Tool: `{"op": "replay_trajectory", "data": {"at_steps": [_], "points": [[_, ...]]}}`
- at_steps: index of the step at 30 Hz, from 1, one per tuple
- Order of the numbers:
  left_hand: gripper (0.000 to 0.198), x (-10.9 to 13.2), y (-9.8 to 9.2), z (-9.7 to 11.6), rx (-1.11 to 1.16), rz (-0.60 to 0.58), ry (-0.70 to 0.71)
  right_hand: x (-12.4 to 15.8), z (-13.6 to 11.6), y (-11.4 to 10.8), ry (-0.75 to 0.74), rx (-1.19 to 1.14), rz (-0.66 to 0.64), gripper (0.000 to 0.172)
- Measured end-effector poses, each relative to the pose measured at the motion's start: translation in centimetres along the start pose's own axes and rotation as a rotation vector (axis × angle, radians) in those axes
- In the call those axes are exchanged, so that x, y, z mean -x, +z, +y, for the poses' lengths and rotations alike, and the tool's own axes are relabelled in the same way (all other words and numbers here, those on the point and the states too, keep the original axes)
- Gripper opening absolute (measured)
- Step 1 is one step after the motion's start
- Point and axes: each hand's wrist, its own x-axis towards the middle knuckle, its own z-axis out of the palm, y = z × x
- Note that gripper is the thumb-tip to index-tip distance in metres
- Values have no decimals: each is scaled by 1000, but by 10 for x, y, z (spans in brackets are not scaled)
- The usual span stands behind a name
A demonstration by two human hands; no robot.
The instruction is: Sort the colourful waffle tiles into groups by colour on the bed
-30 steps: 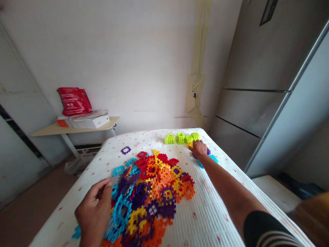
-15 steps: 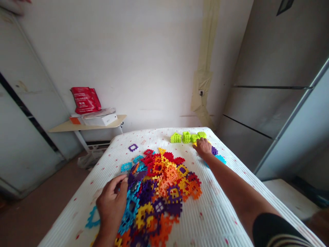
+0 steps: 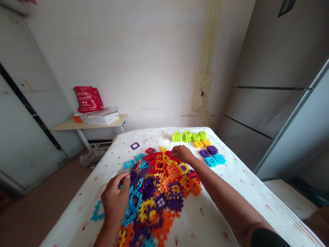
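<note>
At the left side of a heap of interlocking plastic tiles (image 3: 171,173) is my left hand (image 3: 117,193). Its thumb and index finger are drawn together beside dark purple tiles; anything between them is too small to make out. My right hand (image 3: 181,153) hangs over red tiles (image 3: 169,155) at the far edge of the heap. Its fingers curl downward, hiding whatever they may hold. To the far right lie sorted groups: lime-green tiles (image 3: 187,136), yellow tiles (image 3: 198,144), purple tiles (image 3: 212,150) and blue tiles (image 3: 219,159).
A purple frame tile (image 3: 135,145) lies apart on the cloth-covered table (image 3: 239,195). One blue frame tile (image 3: 98,211) sits left of my left hand. Beyond are a side table (image 3: 64,125) with a red bag (image 3: 88,98), and a tall grey cabinet (image 3: 269,61) on the right.
My right hand has come back leftward from the yellow tiles to the red part of the heap, uncovering the yellow and purple groups. My left hand keeps its place by the heap.
</note>
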Motion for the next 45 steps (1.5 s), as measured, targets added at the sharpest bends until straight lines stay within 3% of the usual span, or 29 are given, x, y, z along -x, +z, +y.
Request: {"op": "replay_trajectory", "data": {"at_steps": [5, 9, 13, 18, 24, 29, 34, 39, 45], "points": [[26, 0, 3, 0, -13, -22, 45, 21, -1, 11, -43, -130, -78, 18], [25, 3, 5, 3, -13, -55, 71, 34, 15, 12, -119, -400, -115, 19], [24, 5, 6, 5, -24, -64, 88, 43, 33, 6, -101, -554, -138, 20], [24, 6, 9, 5, -32, -79, 124, 52, 50, 3, -23, -217, -2, 17], [25, 6, 9, 5, -43, -103, 155, 58, 45, 12, 110, 237, -102, 44], [25, 6, 7, 6, -42, -95, 154, 59, 39, 16, 136, 241, -107, 45], [25, 6, 9, 4, -31, -95, 160, 52, 48, 0, 181, 212, -29, 40], [24, 6, 12, 0, -40, -103, 183, 21, 58, -5, 370, 349, 173, 41], [26, 5, 11, 0, -29, -49, 205, -20, 70, 18, 467, 404, 110, 36]]}}
